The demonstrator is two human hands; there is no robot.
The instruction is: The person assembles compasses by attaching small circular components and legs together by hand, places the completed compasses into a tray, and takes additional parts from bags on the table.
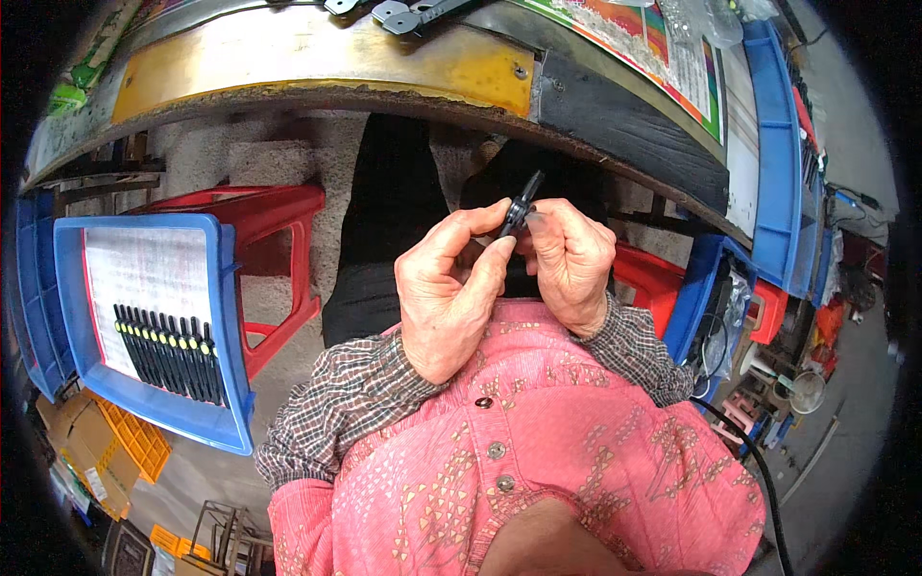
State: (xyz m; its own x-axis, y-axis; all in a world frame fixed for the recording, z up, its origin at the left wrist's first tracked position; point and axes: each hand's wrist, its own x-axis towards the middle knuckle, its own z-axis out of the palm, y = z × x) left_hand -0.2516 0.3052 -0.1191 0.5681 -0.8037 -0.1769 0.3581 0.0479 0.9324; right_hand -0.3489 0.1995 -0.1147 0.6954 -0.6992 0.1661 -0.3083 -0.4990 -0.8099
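Above my lap, in front of the bench edge, my left hand (449, 293) pinches a slim black plastic part (520, 208) between thumb and fingers. Its narrow end points up and away from me. Close against the part's right side, my right hand (573, 264) is closed in a pinch. A small greyish bit shows at its thumb tip, too small to make out. To my left, a blue tray (154, 224) lined with white sheet holds a row of several slim black parts (173, 353) with yellow-green dots.
The workbench (327, 67) has a worn yellow front edge and black pieces (413, 14) on top. A red stool (279, 269) stands beside the left tray. Right of me are a blue bin (706, 298), blue trays (780, 154) and a black cable (759, 461).
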